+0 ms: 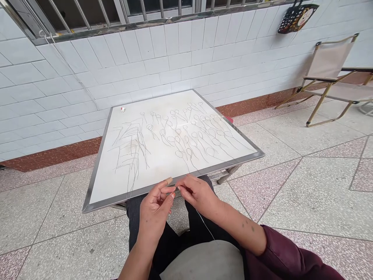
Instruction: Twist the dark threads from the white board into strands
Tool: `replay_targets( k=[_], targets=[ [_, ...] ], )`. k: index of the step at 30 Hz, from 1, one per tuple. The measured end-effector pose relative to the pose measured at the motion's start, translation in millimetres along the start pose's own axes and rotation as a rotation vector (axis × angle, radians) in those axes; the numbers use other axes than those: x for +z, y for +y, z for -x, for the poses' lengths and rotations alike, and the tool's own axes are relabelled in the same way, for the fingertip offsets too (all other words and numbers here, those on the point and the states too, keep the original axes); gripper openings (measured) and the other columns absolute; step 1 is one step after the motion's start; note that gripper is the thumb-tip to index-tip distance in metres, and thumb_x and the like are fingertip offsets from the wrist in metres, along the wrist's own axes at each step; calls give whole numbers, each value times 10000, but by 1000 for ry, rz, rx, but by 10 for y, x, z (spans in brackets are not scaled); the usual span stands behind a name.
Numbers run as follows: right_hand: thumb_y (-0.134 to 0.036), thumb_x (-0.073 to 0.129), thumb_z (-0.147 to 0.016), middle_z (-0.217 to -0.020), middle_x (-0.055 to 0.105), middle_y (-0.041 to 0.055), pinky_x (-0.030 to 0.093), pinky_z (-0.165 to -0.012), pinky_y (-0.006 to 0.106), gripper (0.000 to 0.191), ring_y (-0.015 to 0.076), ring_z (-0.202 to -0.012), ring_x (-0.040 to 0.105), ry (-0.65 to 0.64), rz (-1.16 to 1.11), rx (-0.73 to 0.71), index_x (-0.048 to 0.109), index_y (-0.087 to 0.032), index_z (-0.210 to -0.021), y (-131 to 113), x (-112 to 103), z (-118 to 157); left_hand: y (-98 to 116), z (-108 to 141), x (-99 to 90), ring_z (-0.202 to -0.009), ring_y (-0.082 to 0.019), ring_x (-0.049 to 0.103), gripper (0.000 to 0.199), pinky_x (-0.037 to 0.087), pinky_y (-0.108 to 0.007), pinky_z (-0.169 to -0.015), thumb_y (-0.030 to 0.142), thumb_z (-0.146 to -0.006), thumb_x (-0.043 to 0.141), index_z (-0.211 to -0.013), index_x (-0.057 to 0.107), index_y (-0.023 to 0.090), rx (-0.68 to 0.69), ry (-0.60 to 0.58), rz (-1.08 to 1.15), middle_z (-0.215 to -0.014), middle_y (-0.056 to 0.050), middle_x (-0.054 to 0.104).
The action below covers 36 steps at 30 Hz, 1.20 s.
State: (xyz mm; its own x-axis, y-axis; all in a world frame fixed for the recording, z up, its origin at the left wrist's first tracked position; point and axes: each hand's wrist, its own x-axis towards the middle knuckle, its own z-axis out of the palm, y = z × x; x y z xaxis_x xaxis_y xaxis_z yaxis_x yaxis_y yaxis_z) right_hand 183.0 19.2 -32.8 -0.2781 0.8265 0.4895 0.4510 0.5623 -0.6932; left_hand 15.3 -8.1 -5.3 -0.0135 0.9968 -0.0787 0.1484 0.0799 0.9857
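My left hand (155, 212) and my right hand (201, 196) meet just off the table's near edge, above my lap. Thumb and fingertips are pinched together on both, with a thin strand between them too small to make out fully. A pale length of this thin strand (206, 224) hangs below my right hand towards my lap. Tan tape (169, 181) wraps one left fingertip. On the white table (163, 159) lie several thin dark strands with looped ends (189, 151), mostly right of middle. Several bent strands without clear loops (128, 155) lie on the left.
A small white-and-red item (122, 109) sits at the table's far left corner. The table stands against a tiled wall (145, 66) below a barred window. A folding chair (329, 74) is at the right, with a dark patterned bag (297, 18) hanging nearby.
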Motion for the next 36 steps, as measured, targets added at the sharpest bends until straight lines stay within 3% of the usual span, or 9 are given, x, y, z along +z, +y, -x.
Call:
replay_targets(
  k=[3, 8, 16, 21, 29, 36],
  targets=[
    [-178, 585, -912, -823, 660, 27, 476, -678, 267, 104, 158, -757, 605, -73, -95, 39, 653, -211, -984, 35, -41, -7, 19, -18, -40, -590, -102, 489, 438, 449, -212, -504, 359, -801, 707, -1220, 646, 249, 3, 4, -5, -932, -25, 723],
    [-235, 713, -838, -775, 663, -3, 479, -625, 243, 98, 141, -697, 613, -37, -260, 201, 653, -222, -915, 48, -28, 18, 43, -13, -42, -583, -101, 479, 405, 440, -214, -508, 351, -818, 681, -1209, 649, 249, 23, 23, -25, -925, -20, 718],
    [-262, 686, -862, -816, 705, 10, 498, -710, 272, 43, 154, -775, 645, -19, -332, 159, 684, -226, -886, -54, -21, 9, 95, -10, 23, -654, -129, 553, 382, 491, -227, -549, 337, -812, 689, -1177, 664, 227, 43, 41, -17, -847, -8, 701],
    [-391, 656, -886, -840, 696, 10, 489, -691, 279, 220, 138, -733, 620, -145, -759, 368, 644, -218, -1021, -58, -27, -1, 153, -6, 33, -738, -149, 609, 411, 529, -262, -668, 347, -813, 699, -1203, 647, 227, 50, 123, 28, -821, 1, 706],
    [-469, 686, -865, -703, 584, -19, 394, -666, 243, 301, 96, -633, 490, -343, -1218, 599, 658, -171, -850, -133, -58, -4, 189, 49, 57, -739, -128, 622, 348, 512, -250, -741, 307, -832, 697, -1173, 665, 241, 98, 107, 48, -797, 23, 704],
    [-420, 739, -821, -712, 581, -27, 338, -639, 232, 253, 87, -618, 442, -333, -1210, 601, 684, -173, -823, -123, -14, 27, 170, 53, 45, -683, -128, 599, 346, 516, -267, -718, 300, -819, 713, -1150, 675, 209, 70, 81, 81, -752, 18, 691]
  ],
)
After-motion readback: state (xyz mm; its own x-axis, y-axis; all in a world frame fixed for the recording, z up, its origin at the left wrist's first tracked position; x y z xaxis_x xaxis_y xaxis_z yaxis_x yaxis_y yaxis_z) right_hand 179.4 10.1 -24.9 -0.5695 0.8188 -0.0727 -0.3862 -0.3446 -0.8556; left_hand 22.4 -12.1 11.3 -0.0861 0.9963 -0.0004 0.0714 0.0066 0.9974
